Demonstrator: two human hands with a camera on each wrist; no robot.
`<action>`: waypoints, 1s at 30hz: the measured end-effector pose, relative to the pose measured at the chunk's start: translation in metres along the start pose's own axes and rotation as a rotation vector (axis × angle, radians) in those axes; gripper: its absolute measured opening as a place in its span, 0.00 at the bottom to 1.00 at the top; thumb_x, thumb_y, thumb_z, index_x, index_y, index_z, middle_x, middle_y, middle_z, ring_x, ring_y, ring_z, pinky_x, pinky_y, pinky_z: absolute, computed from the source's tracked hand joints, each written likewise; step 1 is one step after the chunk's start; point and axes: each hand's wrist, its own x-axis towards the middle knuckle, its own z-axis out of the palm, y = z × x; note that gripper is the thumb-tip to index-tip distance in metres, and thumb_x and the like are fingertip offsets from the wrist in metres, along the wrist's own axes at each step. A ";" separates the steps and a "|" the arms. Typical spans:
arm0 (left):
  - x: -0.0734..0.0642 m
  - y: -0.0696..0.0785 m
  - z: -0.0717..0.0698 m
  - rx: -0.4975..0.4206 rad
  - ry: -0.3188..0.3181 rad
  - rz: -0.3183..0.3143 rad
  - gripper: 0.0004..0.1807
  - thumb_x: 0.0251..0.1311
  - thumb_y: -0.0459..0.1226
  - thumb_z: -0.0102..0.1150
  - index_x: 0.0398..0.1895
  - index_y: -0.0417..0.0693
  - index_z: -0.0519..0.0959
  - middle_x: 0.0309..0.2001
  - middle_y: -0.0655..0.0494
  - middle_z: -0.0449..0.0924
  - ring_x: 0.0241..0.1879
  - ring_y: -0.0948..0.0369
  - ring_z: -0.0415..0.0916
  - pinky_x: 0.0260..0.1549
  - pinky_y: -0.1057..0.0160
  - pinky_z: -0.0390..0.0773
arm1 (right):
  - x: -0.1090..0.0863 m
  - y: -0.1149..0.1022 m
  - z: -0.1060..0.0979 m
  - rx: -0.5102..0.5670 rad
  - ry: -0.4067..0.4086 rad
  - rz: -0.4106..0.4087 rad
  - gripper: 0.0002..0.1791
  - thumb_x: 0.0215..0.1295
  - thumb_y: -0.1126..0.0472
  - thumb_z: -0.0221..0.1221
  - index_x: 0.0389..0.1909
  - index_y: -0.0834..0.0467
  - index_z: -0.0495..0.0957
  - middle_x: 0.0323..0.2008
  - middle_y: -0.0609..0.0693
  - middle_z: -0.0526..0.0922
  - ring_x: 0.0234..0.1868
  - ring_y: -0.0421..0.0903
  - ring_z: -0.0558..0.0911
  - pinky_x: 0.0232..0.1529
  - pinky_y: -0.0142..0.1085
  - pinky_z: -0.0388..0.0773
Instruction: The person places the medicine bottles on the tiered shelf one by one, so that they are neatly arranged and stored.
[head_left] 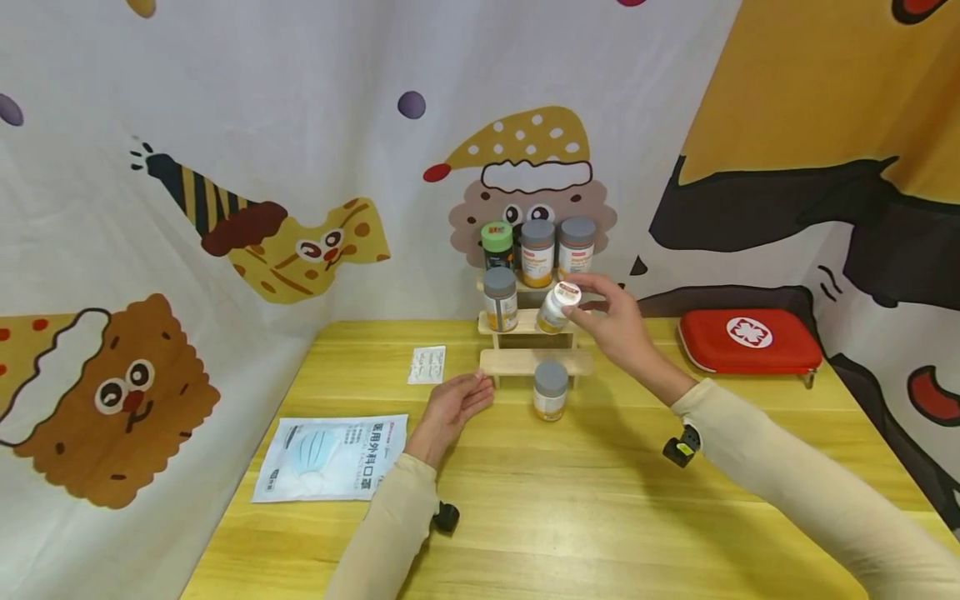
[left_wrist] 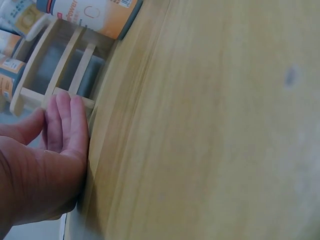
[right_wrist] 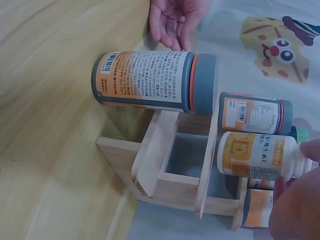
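Note:
My right hand [head_left: 621,327] pinches a white supplement bottle [head_left: 552,317] by its cap between thumb and fingers. That bottle leans over the middle step of a small three-step wooden rack [head_left: 517,362]. At the rack's lower left end, my left hand [head_left: 450,410] has its fingers extended, fingertips right at the wood. To the left on the middle step stands a grey-capped bottle [head_left: 500,302]. The top step carries a green-capped bottle [head_left: 497,242] and two grey-capped ones, a middle bottle [head_left: 537,254] and a right bottle [head_left: 576,248]. Another grey-capped bottle [right_wrist: 145,80] stands upright on the table before the rack.
A face mask packet [head_left: 330,458] lies flat at the left, beside my left forearm. Behind it is a small white printed card [head_left: 427,365]. A red zip case [head_left: 750,343] with a white cross sits at the back right. A patterned cloth [head_left: 405,183] hangs behind the table.

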 end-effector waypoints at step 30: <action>0.000 0.000 0.000 -0.003 -0.002 0.007 0.20 0.78 0.35 0.59 0.66 0.32 0.76 0.48 0.47 0.90 0.53 0.53 0.89 0.61 0.53 0.88 | 0.030 0.004 0.032 -0.049 0.043 0.040 0.24 0.69 0.68 0.69 0.64 0.61 0.78 0.61 0.59 0.79 0.60 0.56 0.81 0.57 0.42 0.86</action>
